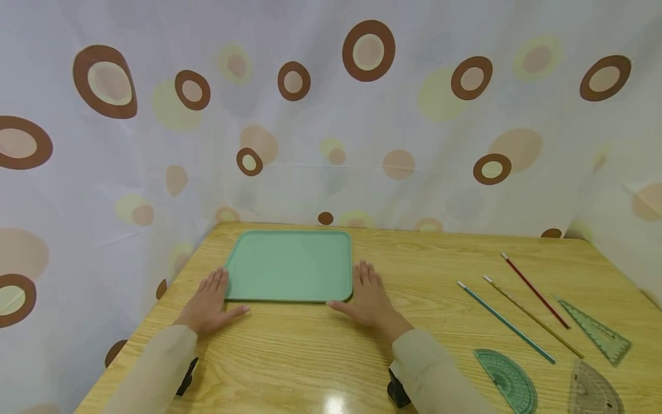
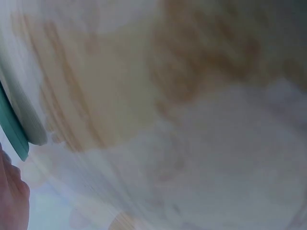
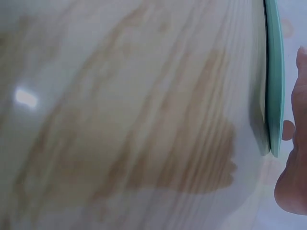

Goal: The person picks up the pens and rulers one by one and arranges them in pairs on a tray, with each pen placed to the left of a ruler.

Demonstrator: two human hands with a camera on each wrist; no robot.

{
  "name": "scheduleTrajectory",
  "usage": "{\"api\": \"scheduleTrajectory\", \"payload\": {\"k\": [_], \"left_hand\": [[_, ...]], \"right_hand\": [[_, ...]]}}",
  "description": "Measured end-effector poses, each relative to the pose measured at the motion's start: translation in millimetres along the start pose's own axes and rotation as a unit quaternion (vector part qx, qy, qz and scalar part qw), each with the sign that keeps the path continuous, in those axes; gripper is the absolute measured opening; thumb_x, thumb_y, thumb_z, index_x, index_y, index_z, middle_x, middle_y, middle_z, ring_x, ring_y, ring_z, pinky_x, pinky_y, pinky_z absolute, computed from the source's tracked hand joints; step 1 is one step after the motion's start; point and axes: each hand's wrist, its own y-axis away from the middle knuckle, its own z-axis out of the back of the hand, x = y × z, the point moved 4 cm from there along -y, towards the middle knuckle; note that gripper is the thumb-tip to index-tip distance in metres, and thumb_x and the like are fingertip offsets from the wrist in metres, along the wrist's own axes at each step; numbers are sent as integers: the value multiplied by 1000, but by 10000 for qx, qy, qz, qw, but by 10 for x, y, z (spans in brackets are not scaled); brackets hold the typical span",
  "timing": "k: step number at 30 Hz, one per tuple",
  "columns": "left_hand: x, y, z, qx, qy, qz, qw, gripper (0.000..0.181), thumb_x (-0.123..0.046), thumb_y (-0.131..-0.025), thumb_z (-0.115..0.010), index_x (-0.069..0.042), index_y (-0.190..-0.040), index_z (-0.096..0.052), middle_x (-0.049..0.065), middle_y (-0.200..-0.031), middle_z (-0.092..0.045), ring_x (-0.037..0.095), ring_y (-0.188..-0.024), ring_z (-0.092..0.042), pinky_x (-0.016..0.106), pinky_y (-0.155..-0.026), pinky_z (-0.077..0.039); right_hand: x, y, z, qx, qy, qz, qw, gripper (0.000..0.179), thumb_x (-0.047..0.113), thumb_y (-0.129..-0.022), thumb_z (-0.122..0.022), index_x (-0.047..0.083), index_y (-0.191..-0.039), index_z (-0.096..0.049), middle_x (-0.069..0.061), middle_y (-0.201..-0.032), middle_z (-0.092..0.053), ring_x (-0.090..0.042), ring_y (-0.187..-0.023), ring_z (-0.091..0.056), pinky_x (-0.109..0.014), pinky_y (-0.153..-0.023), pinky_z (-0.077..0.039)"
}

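A shallow green tray [image 1: 289,265] with rounded corners lies on the left part of the wooden table. At its left edge is my left hand [image 1: 208,305], fingers straight along the side and thumb stretched out below the front corner. My right hand [image 1: 369,296] flanks the opposite edge, fingers extended and thumb tip at the front right corner. Seen from the left wrist, the tray's rim [image 2: 13,125] shows next to part of that hand [image 2: 13,196]. The right wrist view has the tray's edge [image 3: 275,81] close beside the right hand [image 3: 295,158].
To the right on the table [image 1: 310,356] lie a blue pencil [image 1: 505,322], a yellow pencil [image 1: 532,316] and a red pencil [image 1: 535,290]. Near them are a green set square [image 1: 595,330], a green protractor [image 1: 507,379] and a clear protractor [image 1: 593,388]. A patterned curtain [image 1: 331,115] hangs behind.
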Motion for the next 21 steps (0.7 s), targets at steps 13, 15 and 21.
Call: {"api": "scheduleTrajectory", "payload": {"k": [13,15,21], "left_hand": [[-33,-28,57,83,-22,103,9999,96,-57,-88,-50,17,-140,-18,37,-147,-15,50,-136,-17,59,-110,-16],[-8,-41,44,132,-71,157,9998,96,-57,-88,-49,17,-140,-17,36,-147,-14,49,-137,-16,59,-111,-16],[54,-79,-2,194,-146,259,9994,97,-59,-88,-46,17,-140,-18,36,-147,-16,49,-137,-16,59,-111,-15]], "right_hand": [[51,-122,-57,299,266,-203,9990,103,66,-85,-45,-6,-147,-4,-24,-154,1,-39,-143,2,-51,-116,-4],[48,-133,-67,341,301,-230,9987,103,67,-85,-45,-5,-147,-3,-24,-154,1,-39,-143,1,-51,-116,-4],[45,-147,-87,464,375,-261,9979,104,68,-85,-42,-5,-147,-3,-24,-154,1,-39,-143,1,-51,-116,-4]]}}
